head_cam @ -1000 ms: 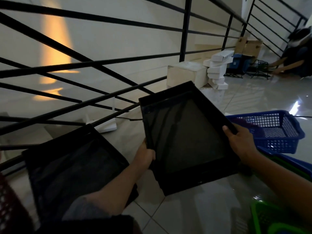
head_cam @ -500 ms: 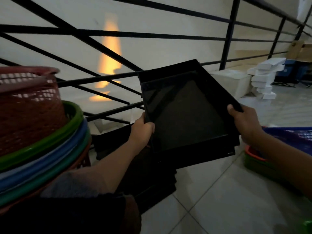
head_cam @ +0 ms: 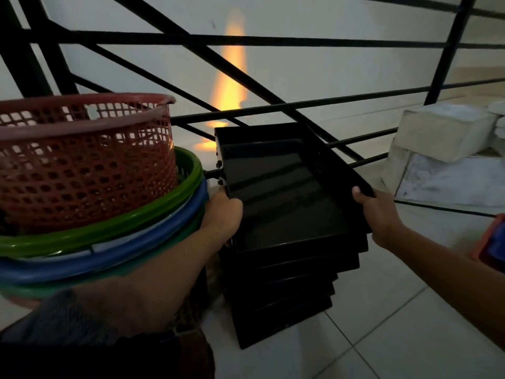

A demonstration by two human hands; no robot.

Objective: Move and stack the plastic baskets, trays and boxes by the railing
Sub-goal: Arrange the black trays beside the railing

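Observation:
A black plastic tray [head_cam: 284, 192] lies level on top of a stack of several black trays [head_cam: 284, 305] beside the railing. My left hand [head_cam: 222, 216] grips its left rim, thumb on the inside edge. My right hand [head_cam: 378, 213] grips its right rim near the front corner. To the left stands a pile of round baskets: a red mesh basket [head_cam: 82, 160] on top, with green [head_cam: 153, 214] and blue [head_cam: 169, 239] rims nested below it.
The black metal railing [head_cam: 246, 39] runs right behind the stacks. A white box [head_cam: 442, 132] lies on the tiled floor [head_cam: 396, 324] at the right. A red and blue basket edge [head_cam: 490, 242] shows at the far right.
Both hands carried the black tray left and down from a tilted hold in the air onto the stack of black trays. The view swung left, bringing the round baskets close.

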